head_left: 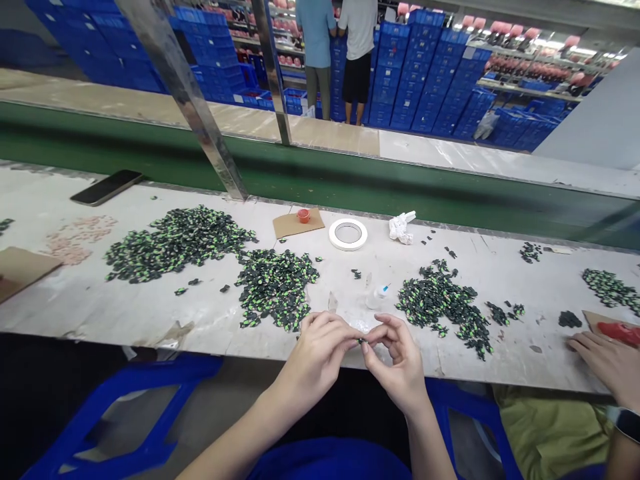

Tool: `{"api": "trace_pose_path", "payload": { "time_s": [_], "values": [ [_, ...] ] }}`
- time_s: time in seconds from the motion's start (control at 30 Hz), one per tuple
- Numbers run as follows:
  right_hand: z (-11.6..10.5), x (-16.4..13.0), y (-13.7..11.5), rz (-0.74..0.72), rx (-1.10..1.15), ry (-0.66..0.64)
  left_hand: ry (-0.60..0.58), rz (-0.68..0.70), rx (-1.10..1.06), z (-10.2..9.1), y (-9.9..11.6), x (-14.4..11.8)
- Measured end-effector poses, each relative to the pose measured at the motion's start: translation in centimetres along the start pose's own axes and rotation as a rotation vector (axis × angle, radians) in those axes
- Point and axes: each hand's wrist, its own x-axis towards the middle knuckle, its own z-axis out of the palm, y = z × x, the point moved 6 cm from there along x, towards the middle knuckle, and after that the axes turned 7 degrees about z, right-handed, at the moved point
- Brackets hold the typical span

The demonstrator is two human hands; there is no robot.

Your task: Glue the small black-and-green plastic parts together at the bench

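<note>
Close to the table's front edge, my left hand (325, 343) and my right hand (399, 360) meet fingertip to fingertip. Pinched between them is a small black-and-green piece (361, 341), mostly covered by the fingers. Left of my hands lies a pile of similar black-and-green pieces (275, 287), with a larger pile (175, 243) farther left. Another pile (445, 303) spreads out to the right. Just beyond my fingertips stands a small clear bottle with a blue tip (377, 297).
A roll of white tape (349, 235), crumpled white tissue (401, 227) and a red-filled cup (303, 215) on cardboard (285, 227) lie farther back. A phone (107, 187) rests at left. At right a co-worker's hand (607, 360) is near a red item (620, 332). A metal post (200, 120) rises behind.
</note>
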Motion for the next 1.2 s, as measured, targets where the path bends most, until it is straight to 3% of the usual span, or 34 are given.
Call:
{"api": "trace_pose_path", "payload": {
  "time_s": [0.33,0.47,0.57,0.63,0.8,0.97,1.07,1.2],
  "values": [
    [-0.6,-0.4,0.6,-0.089,-0.130,0.060,-0.089,-0.135,-0.034,1.4,-0.3,0.0],
    [-4.2,-0.2,1.3,-0.114,-0.357,0.186,-0.168,-0.168,0.033,1.6,-2.6,-0.1],
    [-8.0,0.3,1.9,-0.099,-0.580,0.433,-0.109,-0.279,0.273,-0.1,-5.7,-0.5],
    [-9.1,0.7,2.1,-0.133,-0.707,0.522,-0.089,-0.341,0.408,-1.1,-7.3,-0.7],
    [-5.9,2.7,3.6,-0.224,-0.804,0.383,-0.144,-0.330,0.457,-0.9,-8.3,0.0],
    [-2.6,4.2,4.8,-0.225,-0.779,0.324,-0.203,-0.177,0.451,-0.2,-7.2,-0.9],
    [-2.0,4.8,5.0,-0.187,-0.704,0.300,-0.237,-0.071,0.472,0.1,-6.5,-2.4],
    [-1.9,4.8,5.2,-0.116,-0.533,0.248,-0.270,-0.071,0.467,0.5,-6.8,-3.4]
  ]
}}
